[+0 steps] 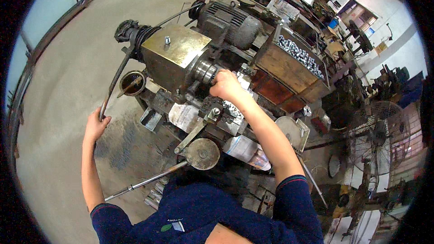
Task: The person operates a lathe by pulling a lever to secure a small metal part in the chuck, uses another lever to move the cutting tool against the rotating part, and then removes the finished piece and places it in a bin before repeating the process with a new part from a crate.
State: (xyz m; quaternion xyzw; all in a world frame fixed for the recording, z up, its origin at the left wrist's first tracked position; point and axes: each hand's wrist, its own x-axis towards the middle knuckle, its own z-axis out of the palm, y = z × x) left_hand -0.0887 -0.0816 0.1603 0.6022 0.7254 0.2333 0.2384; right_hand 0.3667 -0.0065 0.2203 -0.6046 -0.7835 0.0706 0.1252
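My left hand (95, 125) is wrapped round the lower end of a long dark lever (118, 73), which runs up to the left end of a lathe headstock. My right hand (224, 85) is closed at the mouth of the shiny round spindle nose (205, 71). Its fingertips are pressed together there, and whatever they hold is hidden. On the brass-coloured headstock cover (176, 45) stands a small metal fitting (167, 39). Below my right hand sit the greasy tool slide with a bolt (215, 111) and a flat handle (192, 136).
A wooden box (289, 65) of small shiny metal parts stands right of the spindle. Behind is a ribbed motor (230, 25). A round pot (132, 83) with a stick in it hangs at left. Nearer me are a round disc (202, 154) and a rod (149, 180). A fan (377, 131) stands right.
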